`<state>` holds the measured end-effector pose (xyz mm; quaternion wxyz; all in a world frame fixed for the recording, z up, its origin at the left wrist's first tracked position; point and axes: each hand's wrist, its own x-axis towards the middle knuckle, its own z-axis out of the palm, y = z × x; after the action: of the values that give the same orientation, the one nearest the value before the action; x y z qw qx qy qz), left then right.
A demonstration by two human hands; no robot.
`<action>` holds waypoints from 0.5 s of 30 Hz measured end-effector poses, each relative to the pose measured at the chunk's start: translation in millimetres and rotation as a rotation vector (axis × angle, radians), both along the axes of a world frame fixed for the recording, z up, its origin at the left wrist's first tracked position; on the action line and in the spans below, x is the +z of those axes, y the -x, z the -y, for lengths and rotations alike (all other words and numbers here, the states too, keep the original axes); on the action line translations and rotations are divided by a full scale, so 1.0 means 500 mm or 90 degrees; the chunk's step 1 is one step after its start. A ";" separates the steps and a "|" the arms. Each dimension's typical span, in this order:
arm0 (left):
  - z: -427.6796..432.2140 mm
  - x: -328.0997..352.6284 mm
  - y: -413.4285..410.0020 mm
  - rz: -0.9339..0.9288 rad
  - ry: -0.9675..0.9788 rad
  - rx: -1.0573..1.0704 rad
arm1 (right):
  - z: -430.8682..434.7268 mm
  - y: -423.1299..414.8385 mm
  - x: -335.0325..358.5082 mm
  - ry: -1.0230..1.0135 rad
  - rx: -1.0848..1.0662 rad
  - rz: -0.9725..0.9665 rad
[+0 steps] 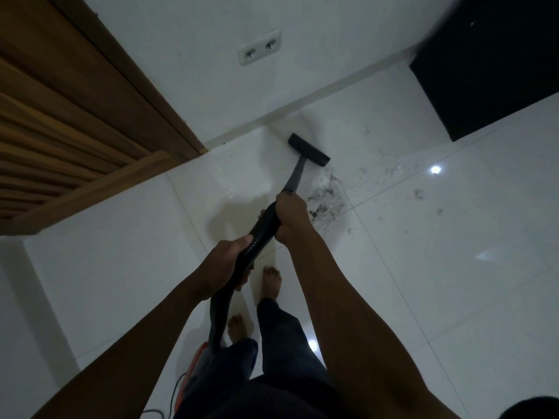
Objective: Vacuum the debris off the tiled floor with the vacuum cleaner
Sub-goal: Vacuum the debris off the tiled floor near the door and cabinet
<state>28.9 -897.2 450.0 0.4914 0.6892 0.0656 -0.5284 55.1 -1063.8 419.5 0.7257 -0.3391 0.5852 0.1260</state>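
Head camera looks down at a black vacuum cleaner nozzle (308,149) lying flat on the white tiled floor (423,267), close to where the floor meets the wall. A grey tube (294,176) slants back from the nozzle toward the person. Just right of that tube lies the debris (328,198): a dark, tangled clump of dust and fluff, with smaller specks strewn farther right. The nozzle sits just beyond the clump, not on it.

The right hand (292,219) is wrapped around the top of the tube where the ribbed black hose (263,231) begins. The left hand (223,261) grips the hose lower down, fingers curled over it. From there the hose drops between the forearms toward an orange part of the machine (196,358) by the person's legs, with a thin dark cable (174,394) beside it.

Two bare feet (270,281) stand on the tiles below the hands, under dark trousers (281,343).

A slatted wooden door (75,101) fills the upper left. A white double socket (260,47) is set in the white wall (332,40) above the nozzle. A large black object (490,62) stands in the upper right corner. Bright light spots reflect off the glossy tiles.
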 end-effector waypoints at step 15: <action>0.058 -0.028 -0.042 -0.057 -0.079 -0.021 | 0.049 -0.024 -0.071 0.030 -0.071 -0.046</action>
<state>49.7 -926.4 435.9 0.4356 0.6948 0.1093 -0.5617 67.3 -1088.5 384.0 0.7016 -0.3184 0.6319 0.0840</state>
